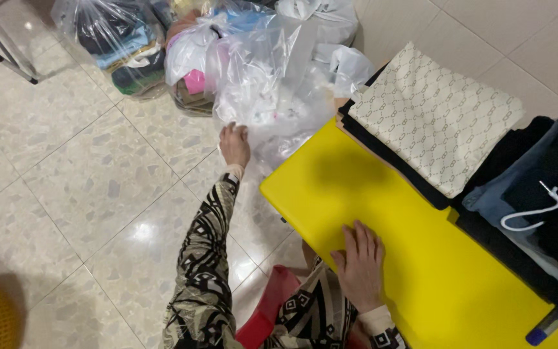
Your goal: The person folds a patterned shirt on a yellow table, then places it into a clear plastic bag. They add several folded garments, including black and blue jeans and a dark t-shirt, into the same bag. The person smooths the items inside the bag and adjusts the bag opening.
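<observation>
Your left hand (234, 143) has its fingertips buried in the clear plastic bag (272, 90); the grip cannot be judged. The bag's contents are blurred. The yellow worktop (382, 220) and the blue marker (546, 326) are cut off at the frame's bottom edge.

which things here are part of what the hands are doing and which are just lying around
In hand:
left hand on clear plastic bag
right hand flat on yellow table

Lying about:
patterned folded cloth
dark clothes pile
bag of clothes
blue marker
</observation>
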